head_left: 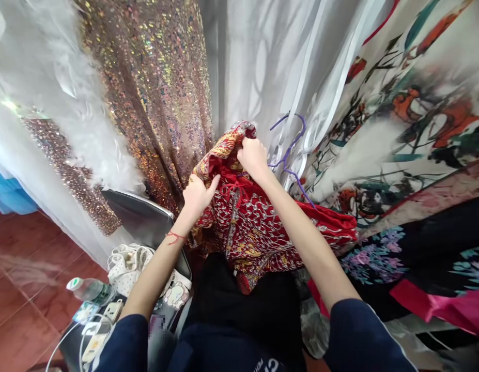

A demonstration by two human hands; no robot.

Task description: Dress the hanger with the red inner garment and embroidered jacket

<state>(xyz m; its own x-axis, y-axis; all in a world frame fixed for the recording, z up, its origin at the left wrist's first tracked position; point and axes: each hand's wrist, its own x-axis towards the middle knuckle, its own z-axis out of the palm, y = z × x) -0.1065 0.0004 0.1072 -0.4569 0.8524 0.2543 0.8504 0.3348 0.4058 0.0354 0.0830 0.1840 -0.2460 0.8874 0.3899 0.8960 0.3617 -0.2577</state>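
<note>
Costume/dress shop, hung sequin gown (154, 93), printed robes (410, 113), hangers (289, 147)

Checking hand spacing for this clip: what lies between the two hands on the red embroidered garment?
In the head view, only folds of the red embroidered garment lie between the left hand and the right hand; both grip it.

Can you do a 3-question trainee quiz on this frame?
1. True or false: both hands grip the red embroidered garment.
2. Which hand wears a red string on its wrist: A left hand, B right hand?
3. What colour is the hanger beside the right hand?

Key: 1 true. 2 A. 3 purple.
</note>
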